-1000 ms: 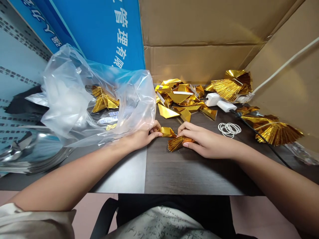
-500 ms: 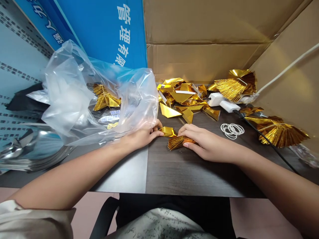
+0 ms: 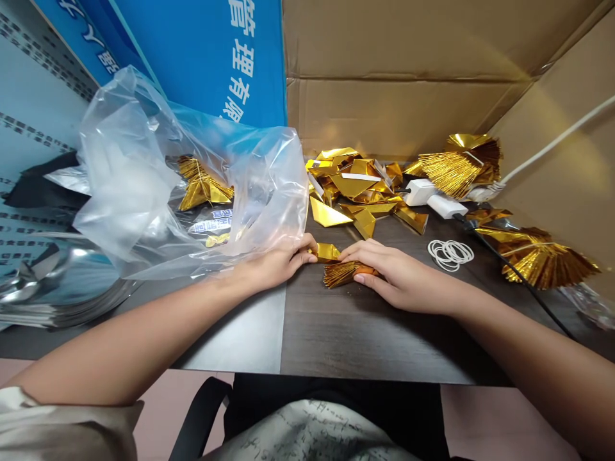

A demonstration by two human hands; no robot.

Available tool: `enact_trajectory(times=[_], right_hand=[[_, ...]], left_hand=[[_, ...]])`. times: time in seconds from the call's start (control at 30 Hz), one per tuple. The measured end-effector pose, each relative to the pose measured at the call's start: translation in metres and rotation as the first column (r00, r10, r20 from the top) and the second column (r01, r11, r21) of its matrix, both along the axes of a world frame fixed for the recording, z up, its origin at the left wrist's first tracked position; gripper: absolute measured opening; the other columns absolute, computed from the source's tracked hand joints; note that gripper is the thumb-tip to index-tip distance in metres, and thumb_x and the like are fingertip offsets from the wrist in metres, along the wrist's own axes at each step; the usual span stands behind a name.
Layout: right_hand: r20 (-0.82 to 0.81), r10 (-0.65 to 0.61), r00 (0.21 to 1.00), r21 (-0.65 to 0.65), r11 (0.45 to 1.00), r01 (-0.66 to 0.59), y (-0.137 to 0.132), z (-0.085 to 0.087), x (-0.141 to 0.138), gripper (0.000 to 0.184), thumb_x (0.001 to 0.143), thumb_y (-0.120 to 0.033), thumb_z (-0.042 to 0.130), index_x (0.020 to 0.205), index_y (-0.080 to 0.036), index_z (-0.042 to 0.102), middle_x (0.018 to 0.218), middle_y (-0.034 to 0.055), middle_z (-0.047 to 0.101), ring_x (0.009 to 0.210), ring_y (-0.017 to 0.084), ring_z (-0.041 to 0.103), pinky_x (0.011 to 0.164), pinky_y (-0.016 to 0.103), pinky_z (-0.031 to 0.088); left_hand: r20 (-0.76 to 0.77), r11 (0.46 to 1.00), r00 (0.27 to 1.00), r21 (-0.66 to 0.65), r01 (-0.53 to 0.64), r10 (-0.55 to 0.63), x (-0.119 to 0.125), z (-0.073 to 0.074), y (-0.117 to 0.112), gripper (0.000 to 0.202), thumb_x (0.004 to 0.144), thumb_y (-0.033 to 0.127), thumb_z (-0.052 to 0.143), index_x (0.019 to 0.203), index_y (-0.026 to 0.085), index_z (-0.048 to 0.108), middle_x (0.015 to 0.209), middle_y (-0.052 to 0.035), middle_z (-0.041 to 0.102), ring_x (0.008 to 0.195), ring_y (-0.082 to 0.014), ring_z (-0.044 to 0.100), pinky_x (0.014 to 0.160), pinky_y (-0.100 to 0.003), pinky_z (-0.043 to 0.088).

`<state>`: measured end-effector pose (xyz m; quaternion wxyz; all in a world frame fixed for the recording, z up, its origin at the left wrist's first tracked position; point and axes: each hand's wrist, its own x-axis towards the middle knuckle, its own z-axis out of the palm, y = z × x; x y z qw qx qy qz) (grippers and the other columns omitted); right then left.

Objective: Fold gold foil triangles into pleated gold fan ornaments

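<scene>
The left hand [image 3: 281, 266] is reaching in from the left, its thumb and index finger pinching the left end of a folded foil piece [image 3: 328, 251], gold and shiny. The right hand [image 3: 401, 275] is lying over a pleated bundle [image 3: 339, 274] of gold foil, its fingers pressing from the far side and its thumb from the near side, while the fanned edges are pointing left. The index fingertip is reaching to the right end of the folded foil piece; whether it is touching is too small to tell. Both things are sitting between the hands, low over the dark worktop [image 3: 384, 346], the foil piece just beyond the bundle.

Behind them a heap of loose gold pieces [image 3: 355, 182] is lying near a cardboard panel [image 3: 408, 45]. White rubber bands [image 3: 450, 255] are resting in a loose coil beyond the right hand, near two white plugs [image 3: 446, 206]. Two tied gold fans are standing farther right, an upper fan [image 3: 451, 169] and a lower fan [image 3: 548, 262], with a black cable [image 3: 521, 282] running past the lower one. A clear plastic bag [image 3: 127, 166] is spreading beyond the left forearm, and another gold bundle [image 3: 204, 189] is showing there.
</scene>
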<state>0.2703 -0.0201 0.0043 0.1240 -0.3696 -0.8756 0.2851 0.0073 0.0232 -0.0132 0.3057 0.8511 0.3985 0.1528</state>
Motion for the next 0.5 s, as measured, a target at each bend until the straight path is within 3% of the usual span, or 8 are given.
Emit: enact_trajectory(times=[0.23, 0.5], right_hand=[[0.019, -0.029, 0.999, -0.009, 1.0, 0.029, -0.0014, -0.0018, 0.0006, 0.031, 0.1, -0.032, 0.039, 0.116, -0.017, 0.061, 0.124, 0.0124, 0.057, 0.114, 0.019, 0.057, 0.105, 0.04, 0.05], [0.045, -0.065, 0.997, -0.008, 0.998, 0.065, -0.0048, -0.0014, -0.0005, 0.027, 0.099, -0.029, 0.041, 0.113, -0.018, 0.061, 0.121, 0.0119, 0.056, 0.111, 0.019, 0.058, 0.102, 0.038, 0.051]], left_hand=[[0.021, 0.997, 0.998, -0.047, 0.056, -0.055, -0.0001, 0.0059, -0.0018, 0.011, 0.091, 0.018, 0.063, 0.102, 0.02, 0.063, 0.083, 0.0006, 0.063, 0.081, -0.0143, 0.058, 0.08, -0.028, 0.051], [0.027, 0.994, 0.998, -0.093, -0.053, 0.056, 0.0033, 0.0054, -0.0044, 0.007, 0.088, 0.013, 0.065, 0.092, 0.018, 0.063, 0.078, 0.0019, 0.062, 0.073, -0.0118, 0.055, 0.073, -0.025, 0.048]])
